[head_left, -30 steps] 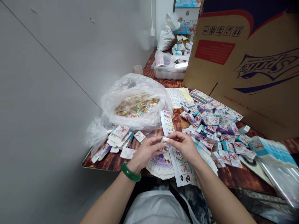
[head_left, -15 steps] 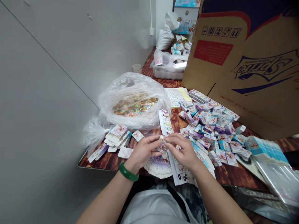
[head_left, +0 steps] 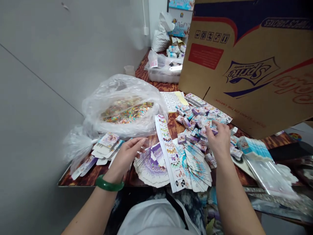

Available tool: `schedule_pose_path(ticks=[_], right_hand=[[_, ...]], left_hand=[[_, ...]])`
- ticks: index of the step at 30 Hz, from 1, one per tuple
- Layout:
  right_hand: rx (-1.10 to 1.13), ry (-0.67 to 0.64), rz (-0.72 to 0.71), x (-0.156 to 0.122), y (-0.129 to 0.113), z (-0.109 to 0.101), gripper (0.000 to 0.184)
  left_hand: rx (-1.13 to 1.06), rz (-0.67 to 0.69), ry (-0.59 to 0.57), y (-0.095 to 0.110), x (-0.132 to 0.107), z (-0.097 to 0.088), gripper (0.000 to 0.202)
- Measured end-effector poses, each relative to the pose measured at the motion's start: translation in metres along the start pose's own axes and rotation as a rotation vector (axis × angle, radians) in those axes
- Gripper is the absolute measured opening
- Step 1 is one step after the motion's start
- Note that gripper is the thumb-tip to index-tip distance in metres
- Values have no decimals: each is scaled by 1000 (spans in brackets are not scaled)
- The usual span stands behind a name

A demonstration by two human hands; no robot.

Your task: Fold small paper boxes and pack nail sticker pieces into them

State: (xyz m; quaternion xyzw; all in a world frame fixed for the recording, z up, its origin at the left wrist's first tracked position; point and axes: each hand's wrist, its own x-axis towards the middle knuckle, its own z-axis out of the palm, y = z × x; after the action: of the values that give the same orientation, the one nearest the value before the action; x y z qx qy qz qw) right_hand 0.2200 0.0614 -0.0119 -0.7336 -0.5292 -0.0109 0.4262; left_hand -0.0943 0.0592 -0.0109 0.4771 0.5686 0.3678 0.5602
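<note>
My left hand [head_left: 126, 155], with a green bangle on the wrist, lies with fingers stretched out over the fanned stack of flat purple cartons [head_left: 151, 166] near the table's front edge. My right hand [head_left: 220, 138] reaches over the heap of small folded boxes [head_left: 200, 122], its fingers curled down onto a box at the heap's edge. Between the hands lies a long white strip of printed nail stickers [head_left: 170, 151]. A second fan of flat blue cartons [head_left: 198, 163] lies below my right hand.
A clear plastic bag of coloured bits [head_left: 124, 109] sits at the left. A big brown cardboard carton [head_left: 246, 65] stands at the back right. Flat cartons [head_left: 105, 145] lie under the bag; clear sleeves [head_left: 266, 169] at right. A plastic tub [head_left: 162, 70] stands far back.
My hands were together holding a small box in front of me. They have parted: the right has gone out to the heap of boxes, the left has dropped open onto the purple cartons. The view has shifted right.
</note>
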Motion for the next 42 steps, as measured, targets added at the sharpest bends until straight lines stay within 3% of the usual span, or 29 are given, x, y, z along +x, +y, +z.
schedule_pose_path(ticks=[2,5,9,15,20,24,27,31,36,42], right_hand=[[19,-122,4,-9,-12,13,35],[-59,-556,-26,-40,-49,45,30],[-411,-745,-67,-73,-87,78,48],[-419,-784,41,-74,-87,81,62],[-370,-825,74,-67,-80,77,69],[-353,-722,62,-67,-83,72,76],[-244,-617,65,-70,-86,66,77],[59,-600,55,-74,-87,58,77],[469,-639,31,-66,-80,40,59],[445,-617,-129,-52,-89,10,26]], left_hand=[[2,-6,19,-3,2,1,43],[-2,-15,-11,-3,3,10,40],[-19,-24,-38,-2,1,17,37],[-45,-52,-56,-12,1,15,37],[-102,-78,-114,-25,7,25,37],[-169,-113,-147,-31,13,38,38],[-279,-139,-175,-31,16,50,41],[-434,-109,-180,-23,20,64,36],[-404,-48,-176,-3,11,62,31],[-98,221,-212,20,-10,45,25]])
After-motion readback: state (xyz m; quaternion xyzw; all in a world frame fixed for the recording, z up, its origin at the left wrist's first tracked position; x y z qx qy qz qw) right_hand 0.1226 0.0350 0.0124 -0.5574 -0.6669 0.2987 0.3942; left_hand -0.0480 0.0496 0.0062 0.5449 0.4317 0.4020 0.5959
